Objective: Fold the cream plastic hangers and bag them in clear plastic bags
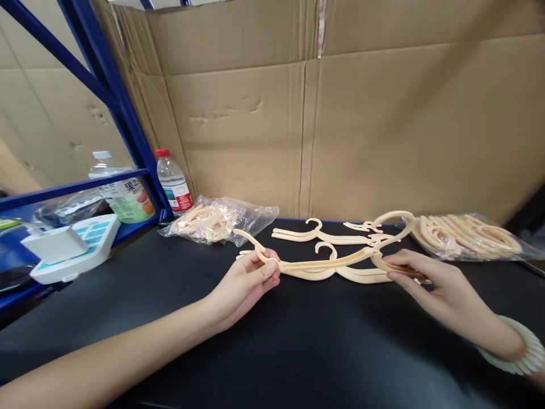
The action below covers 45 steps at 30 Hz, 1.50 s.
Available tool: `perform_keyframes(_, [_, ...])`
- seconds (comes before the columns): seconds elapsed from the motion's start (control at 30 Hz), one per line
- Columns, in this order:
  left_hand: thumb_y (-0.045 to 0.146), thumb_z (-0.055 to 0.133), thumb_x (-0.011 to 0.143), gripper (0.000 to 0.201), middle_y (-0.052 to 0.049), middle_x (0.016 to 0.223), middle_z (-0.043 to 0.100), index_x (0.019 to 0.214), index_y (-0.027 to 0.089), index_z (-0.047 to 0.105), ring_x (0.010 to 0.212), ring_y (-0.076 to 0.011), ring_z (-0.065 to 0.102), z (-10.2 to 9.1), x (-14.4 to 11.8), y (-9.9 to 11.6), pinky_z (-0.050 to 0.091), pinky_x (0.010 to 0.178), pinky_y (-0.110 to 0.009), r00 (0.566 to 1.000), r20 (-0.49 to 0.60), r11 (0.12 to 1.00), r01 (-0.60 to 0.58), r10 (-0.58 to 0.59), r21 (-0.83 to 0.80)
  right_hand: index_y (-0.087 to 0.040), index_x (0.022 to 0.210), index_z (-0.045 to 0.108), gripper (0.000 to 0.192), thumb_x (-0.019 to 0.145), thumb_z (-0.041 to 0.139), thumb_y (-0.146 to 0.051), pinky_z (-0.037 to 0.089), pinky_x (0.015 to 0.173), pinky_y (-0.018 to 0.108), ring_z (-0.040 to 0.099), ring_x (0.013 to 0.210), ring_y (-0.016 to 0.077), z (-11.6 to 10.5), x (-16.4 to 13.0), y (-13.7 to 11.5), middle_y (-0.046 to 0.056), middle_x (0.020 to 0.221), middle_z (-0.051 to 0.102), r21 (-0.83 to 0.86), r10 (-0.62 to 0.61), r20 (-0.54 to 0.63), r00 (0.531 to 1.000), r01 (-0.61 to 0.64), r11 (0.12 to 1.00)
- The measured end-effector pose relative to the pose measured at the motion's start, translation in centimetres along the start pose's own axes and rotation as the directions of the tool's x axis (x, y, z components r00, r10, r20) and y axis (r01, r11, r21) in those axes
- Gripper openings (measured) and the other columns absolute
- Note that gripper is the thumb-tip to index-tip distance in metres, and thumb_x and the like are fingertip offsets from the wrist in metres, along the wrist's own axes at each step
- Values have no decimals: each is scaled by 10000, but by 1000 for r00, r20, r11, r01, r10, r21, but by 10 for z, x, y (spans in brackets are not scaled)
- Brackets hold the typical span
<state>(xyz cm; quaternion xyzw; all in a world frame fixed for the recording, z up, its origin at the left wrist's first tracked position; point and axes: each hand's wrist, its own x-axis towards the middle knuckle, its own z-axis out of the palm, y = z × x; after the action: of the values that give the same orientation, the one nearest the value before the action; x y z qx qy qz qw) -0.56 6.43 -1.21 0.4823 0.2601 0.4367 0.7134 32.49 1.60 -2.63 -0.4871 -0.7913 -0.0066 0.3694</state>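
Observation:
A cream plastic folding clothes hanger (327, 262) is stretched between my two hands above the black table. My left hand (242, 284) pinches it at the left, where a short curved piece sticks up past the fingers. My right hand (438, 284) is closed around an arm at the right end, beside the joint and the large curved hook. Directly behind lie similar hangers: one hanger (360, 276) partly covered by the held one, and another hanger (293, 234) farther back. Small cream pieces (363, 227) rest near the cardboard.
At the back left is a clear bag of cream parts (208, 221); another bag (468, 236) lies at the right. A red-capped bottle (174, 184), a larger bottle (128, 199) and a white power strip (100, 238) are by the blue rack (106, 94). Cardboard (238, 125) stands behind.

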Motion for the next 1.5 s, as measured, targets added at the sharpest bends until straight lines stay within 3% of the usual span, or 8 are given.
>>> perform_keyframes(0.23, [206, 715, 792, 122, -32, 1037, 560, 824, 171, 603, 861, -129, 539, 2, -4, 2, 485, 803, -298, 995, 47, 994, 88, -85, -63, -276, 1049, 597, 155, 913, 524, -288, 527, 737, 274, 653, 849, 183, 2, -1, -2, 27, 987, 671, -14, -47, -16, 999, 47, 999])
perform_keyframes(0.43, [204, 729, 779, 145, -16, 894, 566, 812, 159, 595, 800, -117, 564, 4, -6, 1, 498, 769, -269, 988, 80, 986, 139, -132, -94, -288, 1044, 587, 149, 911, 525, -263, 530, 727, 299, 653, 850, 197, 2, -1, -8, 26, 976, 677, -32, -78, -23, 997, 77, 997])
perform_keyframes(0.67, [159, 763, 734, 179, -15, 811, 610, 766, 140, 588, 728, -100, 587, 1, -6, -2, 485, 735, -239, 980, 45, 973, 196, -192, -119, -308, 1027, 618, 178, 871, 580, -231, 538, 752, 348, 665, 855, 225, 5, -4, -13, 24, 991, 692, -54, -146, -118, 982, 141, 989])
perform_keyframes(0.83, [124, 787, 669, 229, -1, 706, 601, 699, 133, 559, 653, -101, 590, 1, -7, -3, 469, 652, -217, 983, 6, 979, 181, -181, -91, -321, 1085, 594, 238, 883, 558, -201, 539, 764, 334, 664, 839, 208, 7, -6, -21, 12, 981, 687, -48, -157, -97, 983, 153, 987])
perform_keyframes(1.07, [84, 760, 641, 262, 29, 638, 573, 677, 147, 508, 579, -89, 586, 2, -8, -6, 458, 576, -198, 984, -133, 992, 124, -122, 12, -297, 1056, 614, 198, 873, 574, -235, 542, 783, 347, 671, 870, 232, 12, -12, -32, 29, 995, 699, -59, -120, -125, 985, 114, 992])
perform_keyframes(1.27, [167, 806, 648, 256, 11, 731, 620, 691, 139, 555, 636, -100, 620, 4, -7, -9, 520, 659, -227, 972, -235, 999, 13, -4, 38, -292, 1045, 606, 167, 901, 522, -288, 540, 607, 288, 674, 708, 199, 11, -10, -45, 29, 879, 701, -53, -41, -124, 991, 35, 998])
perform_keyframes(1.5, [291, 774, 717, 203, -34, 862, 661, 788, 140, 660, 745, -128, 638, 11, -14, -6, 534, 737, -244, 976, -220, 993, 28, -2, 117, -253, 1088, 595, 230, 917, 489, -364, 499, 534, 253, 653, 671, 180, 13, -9, -34, 37, 875, 688, -26, 122, -134, 984, -126, 992])
